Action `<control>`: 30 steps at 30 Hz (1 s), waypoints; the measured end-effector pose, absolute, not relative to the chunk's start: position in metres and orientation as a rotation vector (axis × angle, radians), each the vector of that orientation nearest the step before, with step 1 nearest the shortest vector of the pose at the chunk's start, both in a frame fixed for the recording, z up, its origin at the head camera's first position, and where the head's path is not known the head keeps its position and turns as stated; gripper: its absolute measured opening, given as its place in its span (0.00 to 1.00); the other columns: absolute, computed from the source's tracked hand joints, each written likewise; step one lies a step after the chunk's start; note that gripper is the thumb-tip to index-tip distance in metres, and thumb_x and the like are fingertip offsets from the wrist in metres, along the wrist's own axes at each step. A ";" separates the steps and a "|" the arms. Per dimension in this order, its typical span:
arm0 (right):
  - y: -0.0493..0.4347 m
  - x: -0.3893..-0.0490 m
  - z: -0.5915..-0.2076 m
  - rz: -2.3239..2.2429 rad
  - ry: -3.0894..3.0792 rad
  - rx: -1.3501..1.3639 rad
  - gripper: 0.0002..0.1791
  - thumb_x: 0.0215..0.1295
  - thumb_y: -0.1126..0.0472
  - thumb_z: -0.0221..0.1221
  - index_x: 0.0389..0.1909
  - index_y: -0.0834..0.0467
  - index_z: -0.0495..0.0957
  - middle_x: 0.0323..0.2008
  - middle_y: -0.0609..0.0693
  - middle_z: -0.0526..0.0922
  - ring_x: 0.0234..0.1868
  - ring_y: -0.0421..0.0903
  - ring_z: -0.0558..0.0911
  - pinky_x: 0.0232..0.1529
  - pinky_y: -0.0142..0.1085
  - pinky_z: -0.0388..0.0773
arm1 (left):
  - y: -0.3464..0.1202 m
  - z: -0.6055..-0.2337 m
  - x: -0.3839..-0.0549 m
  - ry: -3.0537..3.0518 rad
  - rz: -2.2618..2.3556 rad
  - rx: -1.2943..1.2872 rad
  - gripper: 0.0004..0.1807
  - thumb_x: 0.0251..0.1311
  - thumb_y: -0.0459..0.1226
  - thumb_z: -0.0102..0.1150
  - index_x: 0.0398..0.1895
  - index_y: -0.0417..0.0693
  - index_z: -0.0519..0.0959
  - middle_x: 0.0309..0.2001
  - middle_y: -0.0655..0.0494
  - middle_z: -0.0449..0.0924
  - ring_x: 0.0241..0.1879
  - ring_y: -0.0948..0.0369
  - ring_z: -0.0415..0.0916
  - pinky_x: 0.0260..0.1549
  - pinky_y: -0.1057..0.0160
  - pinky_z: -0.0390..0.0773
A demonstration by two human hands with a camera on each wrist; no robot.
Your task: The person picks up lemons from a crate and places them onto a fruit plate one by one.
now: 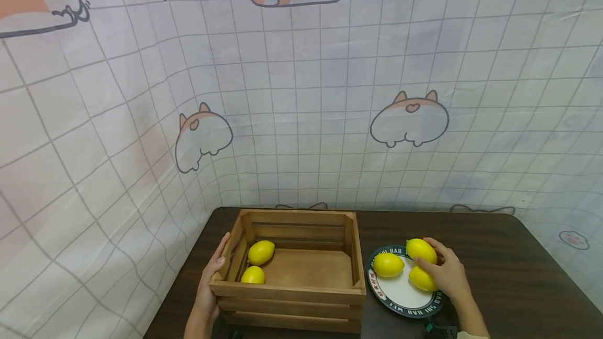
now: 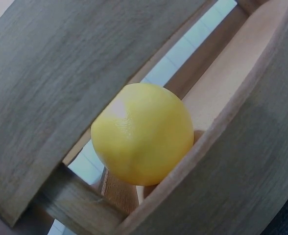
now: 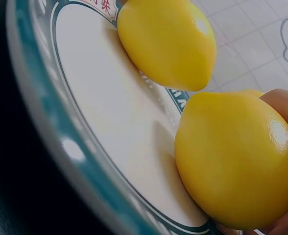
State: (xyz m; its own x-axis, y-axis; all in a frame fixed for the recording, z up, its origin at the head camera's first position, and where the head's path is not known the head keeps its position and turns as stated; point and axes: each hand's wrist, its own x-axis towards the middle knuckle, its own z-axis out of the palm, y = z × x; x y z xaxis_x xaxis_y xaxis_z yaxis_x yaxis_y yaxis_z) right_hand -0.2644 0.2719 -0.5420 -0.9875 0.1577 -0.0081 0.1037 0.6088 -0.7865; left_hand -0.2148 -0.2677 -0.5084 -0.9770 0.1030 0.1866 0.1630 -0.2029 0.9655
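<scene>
My left hand [image 1: 209,281] rests along the outer left side of a slatted wooden crate [image 1: 287,293], with its fingers pointing away from me. Two yellow lemons lie inside at the crate's left end: a rear lemon [image 1: 261,252] and a front lemon [image 1: 253,275]. Over a white plate with a dark green lettered rim [image 1: 395,307], my right hand [image 1: 447,272] pinches the upper lemon [image 1: 421,250] between thumb and fingers. On the plate are a left lemon [image 1: 388,265] and a lower lemon [image 1: 422,279]. The lower lemon [image 3: 237,161] hides most of the pinched one in the right wrist view.
Crate and plate stand side by side on a dark wood table [image 1: 509,266]. A dark object [image 1: 440,331] lies at the near edge below the plate. Behind and to the left hangs a gridded cloth [image 1: 301,145] with cartoon dogs.
</scene>
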 end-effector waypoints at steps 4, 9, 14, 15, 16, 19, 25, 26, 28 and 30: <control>0.272 -0.264 -0.543 1.364 -2.779 -0.209 0.41 0.69 0.45 0.63 0.77 0.57 0.61 0.65 0.70 0.66 0.62 0.66 0.74 0.59 0.58 0.76 | -0.267 -0.509 -0.215 -1.955 -2.384 -0.322 0.34 0.79 0.46 0.33 0.85 0.55 0.44 0.84 0.46 0.31 0.81 0.41 0.28 0.71 0.25 0.29; 0.274 -0.264 -0.544 1.391 -2.817 -0.195 0.43 0.71 0.42 0.61 0.79 0.57 0.59 0.70 0.71 0.63 0.64 0.66 0.72 0.60 0.59 0.75 | -0.267 -0.509 -0.215 -1.953 -2.383 -0.305 0.33 0.79 0.46 0.33 0.84 0.60 0.47 0.84 0.46 0.31 0.81 0.41 0.28 0.71 0.25 0.30; 0.274 -0.264 -0.542 1.407 -2.854 -0.165 0.43 0.72 0.39 0.58 0.79 0.57 0.59 0.73 0.71 0.62 0.65 0.66 0.72 0.61 0.59 0.75 | -0.267 -0.509 -0.215 -1.959 -2.373 -0.298 0.33 0.78 0.46 0.33 0.84 0.58 0.46 0.85 0.46 0.32 0.81 0.41 0.29 0.71 0.26 0.30; 0.274 -0.264 -0.541 1.412 -2.857 -0.161 0.43 0.72 0.39 0.58 0.79 0.57 0.59 0.73 0.71 0.62 0.65 0.66 0.73 0.61 0.59 0.75 | -0.267 -0.508 -0.215 -1.961 -2.372 -0.294 0.34 0.78 0.46 0.33 0.84 0.58 0.46 0.85 0.46 0.32 0.81 0.41 0.29 0.71 0.26 0.30; 0.274 -0.263 -0.541 1.414 -2.861 -0.159 0.43 0.72 0.38 0.58 0.79 0.57 0.59 0.73 0.71 0.62 0.65 0.66 0.73 0.61 0.59 0.75 | -0.267 -0.508 -0.214 -1.959 -2.373 -0.291 0.34 0.78 0.46 0.33 0.84 0.57 0.46 0.85 0.46 0.32 0.81 0.42 0.29 0.71 0.26 0.30; 0.273 -0.262 -0.539 1.419 -2.864 -0.163 0.43 0.72 0.38 0.57 0.79 0.56 0.59 0.72 0.71 0.63 0.64 0.64 0.74 0.60 0.58 0.76 | -0.267 -0.508 -0.214 -1.955 -2.378 -0.282 0.34 0.78 0.46 0.33 0.84 0.56 0.45 0.85 0.46 0.32 0.81 0.42 0.30 0.72 0.26 0.30; 0.274 -0.261 -0.540 1.433 -2.844 -0.155 0.41 0.72 0.39 0.58 0.78 0.55 0.61 0.72 0.69 0.65 0.61 0.61 0.75 0.57 0.52 0.77 | -0.267 -0.507 -0.213 -1.949 -2.390 -0.287 0.34 0.78 0.46 0.33 0.84 0.55 0.45 0.84 0.46 0.32 0.81 0.43 0.30 0.72 0.27 0.31; 0.274 -0.261 -0.540 1.434 -2.840 -0.154 0.41 0.72 0.39 0.58 0.78 0.55 0.61 0.72 0.69 0.66 0.61 0.61 0.75 0.57 0.52 0.77 | -0.267 -0.506 -0.213 -1.948 -2.391 -0.288 0.34 0.78 0.46 0.33 0.84 0.55 0.44 0.84 0.46 0.32 0.81 0.43 0.30 0.72 0.28 0.31; 0.274 -0.261 -0.541 1.438 -2.833 -0.149 0.41 0.72 0.38 0.57 0.78 0.55 0.61 0.72 0.68 0.66 0.62 0.61 0.75 0.58 0.53 0.77 | -0.267 -0.506 -0.213 -1.946 -2.393 -0.291 0.34 0.78 0.46 0.34 0.84 0.55 0.44 0.84 0.46 0.32 0.81 0.43 0.30 0.73 0.28 0.31; 0.274 -0.261 -0.540 1.448 -2.824 -0.142 0.41 0.73 0.39 0.57 0.78 0.56 0.61 0.72 0.68 0.67 0.63 0.62 0.74 0.59 0.54 0.77 | -0.267 -0.506 -0.213 -1.945 -2.392 -0.294 0.34 0.79 0.46 0.34 0.85 0.55 0.44 0.84 0.46 0.32 0.81 0.42 0.30 0.73 0.28 0.31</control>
State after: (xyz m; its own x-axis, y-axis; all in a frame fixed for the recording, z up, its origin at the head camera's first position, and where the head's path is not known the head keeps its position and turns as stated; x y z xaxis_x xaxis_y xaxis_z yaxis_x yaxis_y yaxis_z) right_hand -0.2606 0.2738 -0.5401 -0.9954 0.0635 -0.0721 0.0956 0.5804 -0.8087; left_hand -0.2134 -0.2668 -0.5063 -0.9810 0.0849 0.1742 0.1532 -0.2105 0.9655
